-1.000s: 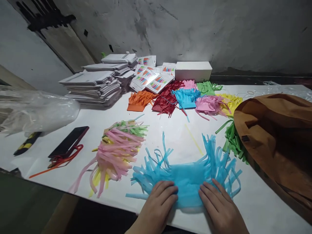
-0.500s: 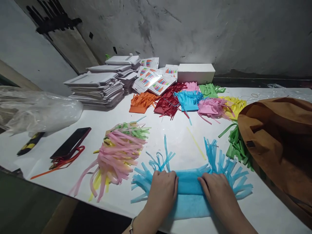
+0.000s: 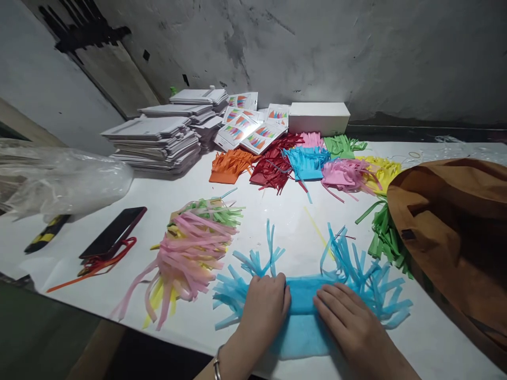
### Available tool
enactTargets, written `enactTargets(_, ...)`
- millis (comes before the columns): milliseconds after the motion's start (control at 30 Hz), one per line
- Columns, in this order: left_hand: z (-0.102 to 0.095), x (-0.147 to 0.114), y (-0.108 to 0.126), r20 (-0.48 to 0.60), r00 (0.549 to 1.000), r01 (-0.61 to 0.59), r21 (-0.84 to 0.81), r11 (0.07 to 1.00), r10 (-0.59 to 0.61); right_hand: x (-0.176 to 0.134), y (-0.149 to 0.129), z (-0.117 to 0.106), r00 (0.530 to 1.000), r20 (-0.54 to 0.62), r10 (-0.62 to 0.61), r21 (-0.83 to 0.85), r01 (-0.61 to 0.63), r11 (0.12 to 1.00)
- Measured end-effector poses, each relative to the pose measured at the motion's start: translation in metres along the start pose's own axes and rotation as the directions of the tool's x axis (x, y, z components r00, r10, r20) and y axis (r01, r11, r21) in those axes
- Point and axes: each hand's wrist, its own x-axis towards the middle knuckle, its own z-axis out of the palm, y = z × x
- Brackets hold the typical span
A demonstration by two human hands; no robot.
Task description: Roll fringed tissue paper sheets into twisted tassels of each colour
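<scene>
A sheet of blue tissue paper (image 3: 304, 335) with fringed ends lies on the table in front of me, its far part folded over into a darker band. My left hand (image 3: 266, 306) curls its fingers over the left of that band and grips it. Flat on the right side of the fold rests my right hand (image 3: 348, 322), fingers stretched out and close together. Blue strips fan out beyond both hands. To the left is a bundle of pink, yellow and green tissue strips (image 3: 194, 250).
Behind lie fringed tissue bundles, including an orange one (image 3: 232, 166), near a white box (image 3: 319, 119) and stacked white packets (image 3: 152, 142). A brown bag (image 3: 447, 211) stands at right. At left are a phone (image 3: 114, 232), a cutter (image 3: 47, 234) and clear plastic (image 3: 71, 182).
My right hand has shifted slightly left, its fingers going from curled around the fold to laid flat on it. The right-hand blue strips have moved a little. My left hand keeps its place.
</scene>
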Motion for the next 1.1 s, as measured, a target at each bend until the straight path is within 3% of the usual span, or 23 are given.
enactTargets(100, -0.003, -0.003, -0.001, -0.022, 1.000, 0.004, -0.015, 1.000, -0.004, -0.005, -0.003, 0.014, 0.999, 0.027, -0.034, -0.035, 0.035, 0.999)
enactTargets(167, -0.005, -0.009, -0.002, -0.114, 0.993, -0.036, -0.061, 0.997, 0.029, -0.007, -0.003, 0.020, 0.999, 0.018, -0.044, -0.059, 0.045, 0.997)
enactTargets(300, -0.001, -0.025, -0.001, -0.318, 0.910, -0.323, -0.141, 0.936, 0.266, -0.003, -0.005, 0.018, 0.999, -0.040, 0.019, -0.009, -0.020, 1.000)
enactTargets(367, 0.006, -0.029, -0.001, -0.317, 0.890, -0.387, -0.145, 0.911, 0.328, 0.001, -0.008, 0.015, 0.998, -0.027, 0.049, 0.031, -0.048, 0.998)
enactTargets(533, 0.021, -0.030, -0.009, -0.365, 0.878, -0.399, -0.199, 0.895, 0.310, 0.002, -0.010, 0.018, 0.997, -0.009, 0.075, 0.010, -0.075, 0.997)
enactTargets(633, 0.023, -0.034, -0.016, -0.381, 0.883, -0.377, -0.231, 0.897, 0.272, -0.004, -0.004, 0.017, 0.995, -0.022, 0.096, 0.053, -0.095, 0.994)
enactTargets(833, 0.022, -0.037, -0.013, -0.379, 0.916, -0.260, -0.306, 0.916, 0.133, -0.004, 0.005, 0.018, 0.947, 0.103, 0.304, 0.011, -0.307, 0.952)
enactTargets(967, 0.014, -0.027, -0.008, -0.260, 0.966, -0.074, -0.314, 0.947, -0.010, 0.006, 0.010, 0.027, 0.928, 0.131, 0.349, -0.077, -0.341, 0.937)
enactTargets(1100, 0.007, -0.020, -0.007, -0.121, 0.990, 0.039, -0.252, 0.967, -0.072, 0.013, 0.012, 0.029, 0.922, 0.132, 0.364, -0.113, -0.351, 0.930)
